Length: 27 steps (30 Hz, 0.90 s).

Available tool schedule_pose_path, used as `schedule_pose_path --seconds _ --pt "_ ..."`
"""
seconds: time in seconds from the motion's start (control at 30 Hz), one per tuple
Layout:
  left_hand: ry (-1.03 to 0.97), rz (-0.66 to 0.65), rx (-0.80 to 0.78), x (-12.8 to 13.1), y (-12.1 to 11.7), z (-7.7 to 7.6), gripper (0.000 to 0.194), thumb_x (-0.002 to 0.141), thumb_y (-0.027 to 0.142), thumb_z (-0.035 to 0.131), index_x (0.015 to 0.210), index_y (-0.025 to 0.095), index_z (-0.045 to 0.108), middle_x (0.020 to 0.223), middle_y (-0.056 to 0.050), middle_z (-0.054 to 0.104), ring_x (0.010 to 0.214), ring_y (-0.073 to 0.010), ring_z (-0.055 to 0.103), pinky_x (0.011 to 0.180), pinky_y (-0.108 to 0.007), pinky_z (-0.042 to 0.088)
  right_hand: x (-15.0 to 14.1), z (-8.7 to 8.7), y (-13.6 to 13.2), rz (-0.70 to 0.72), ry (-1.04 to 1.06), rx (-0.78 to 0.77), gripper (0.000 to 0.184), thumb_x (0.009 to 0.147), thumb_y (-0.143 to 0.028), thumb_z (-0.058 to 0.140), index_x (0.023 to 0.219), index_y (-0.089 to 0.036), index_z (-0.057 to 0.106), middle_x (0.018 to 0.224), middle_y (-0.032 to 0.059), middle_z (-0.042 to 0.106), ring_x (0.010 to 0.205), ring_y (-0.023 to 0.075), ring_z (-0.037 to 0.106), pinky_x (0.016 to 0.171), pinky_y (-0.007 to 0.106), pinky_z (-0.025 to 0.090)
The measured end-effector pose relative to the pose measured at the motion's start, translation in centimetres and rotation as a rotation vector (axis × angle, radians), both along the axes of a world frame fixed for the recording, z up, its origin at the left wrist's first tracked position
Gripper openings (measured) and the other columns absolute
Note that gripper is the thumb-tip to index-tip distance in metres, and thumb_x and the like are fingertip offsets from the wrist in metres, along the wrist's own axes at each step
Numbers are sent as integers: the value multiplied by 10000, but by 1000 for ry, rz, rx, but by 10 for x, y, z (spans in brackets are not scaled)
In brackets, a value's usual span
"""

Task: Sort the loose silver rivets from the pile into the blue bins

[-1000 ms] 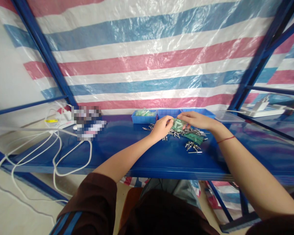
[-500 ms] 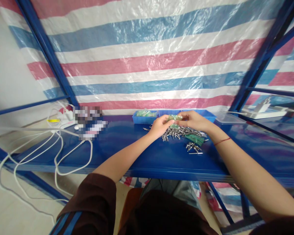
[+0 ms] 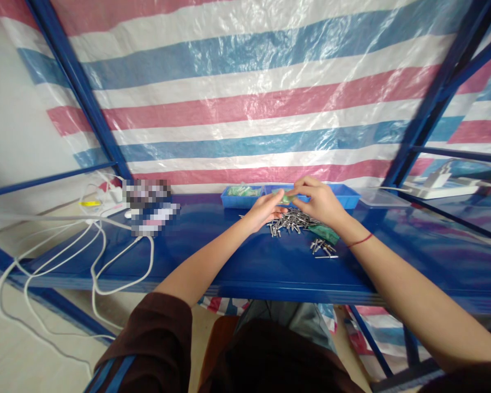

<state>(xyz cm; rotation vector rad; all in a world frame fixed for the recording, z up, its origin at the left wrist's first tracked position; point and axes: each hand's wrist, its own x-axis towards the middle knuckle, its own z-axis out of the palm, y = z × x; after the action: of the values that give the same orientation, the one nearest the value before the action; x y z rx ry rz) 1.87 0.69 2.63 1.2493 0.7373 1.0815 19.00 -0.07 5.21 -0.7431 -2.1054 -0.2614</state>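
Left hand (image 3: 265, 209) has uncurled, touching green packet (image 3: 287, 200)

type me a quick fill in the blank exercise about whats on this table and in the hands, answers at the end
1. A small packet is at the fingertips of the left hand and right hand; its main colour is ____.
2. The loose metal pieces lie on a tabletop coloured ____.
3. The red cord circles the ____ wrist.

Missing words: green; blue; right.
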Motion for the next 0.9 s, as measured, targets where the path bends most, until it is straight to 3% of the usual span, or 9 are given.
schedule_pose_path --seconds 0.13,0.23,0.33,0.43,0.53,0.67,0.8,0.9 --pt "-16 133 124 -2 7 -6 254 780 356 644 913 147 588 876 -37 627 726 -92 613 636 -189 450 -4 -2 0 -11 33 -152 247 783 -183 496 944 -190 683 919 81 634 758 183 582 708 338 469" --pt "48 241 223 -5 15 -10 210 801 306 613 950 159 600 926 -43 646 797 -119 624 677 -217 466 -8 -4 0 -21 234 -396 290 852 -328 475 1054 -172 612 778 60 653 637 161 573 633 317 468" --pt "128 242 414 -7 22 -13 205 791 230 607 988 176 629 1012 -57 660 934 -155 612 825 -284 468 -14 -6 1 90 401 -702 379 866 -487 436 1060 -182 552 682 35 634 550 138 548 542 279 456" --pt "222 223 616 -8 26 -16 193 756 158 615 940 175 672 1074 -71 651 1044 -187 575 966 -354 408 -20 -8 2 181 512 -871 295 834 -453 500 927 -182 569 704 39 623 572 127 557 527 253 459" --pt "313 267 702 -9 29 -16 224 741 97 573 917 173 690 1150 -84 614 1124 -209 529 992 -369 395 -22 -12 6 146 593 -871 155 765 -307 573 853 -180 577 667 18 590 584 126 559 541 249 465" --pt "301 423 588 -21 38 -7 417 755 43 455 1106 210 605 1175 -58 598 1008 -175 589 902 -334 463 -26 -15 24 58 575 -751 165 730 -227 556 890 -185 564 614 -14 551 564 127 540 534 248 457" --pt "362 733 524 -56 50 5 383 789 97 438 1139 198 557 1099 -53 625 939 -165 599 868 -312 474 -44 -8 52 -67 356 -576 266 763 -236 522 1018 -170 562 641 -2 582 568 142 545 587 279 466" --pt "628 789 662 -82 56 6 348 812 114 415 1115 164 579 1105 -78 624 1030 -179 566 959 -322 416 -68 2 69 -235 149 -400 356 791 -209 488 1136 -157 558 830 81 668 737 199 616 730 333 469"
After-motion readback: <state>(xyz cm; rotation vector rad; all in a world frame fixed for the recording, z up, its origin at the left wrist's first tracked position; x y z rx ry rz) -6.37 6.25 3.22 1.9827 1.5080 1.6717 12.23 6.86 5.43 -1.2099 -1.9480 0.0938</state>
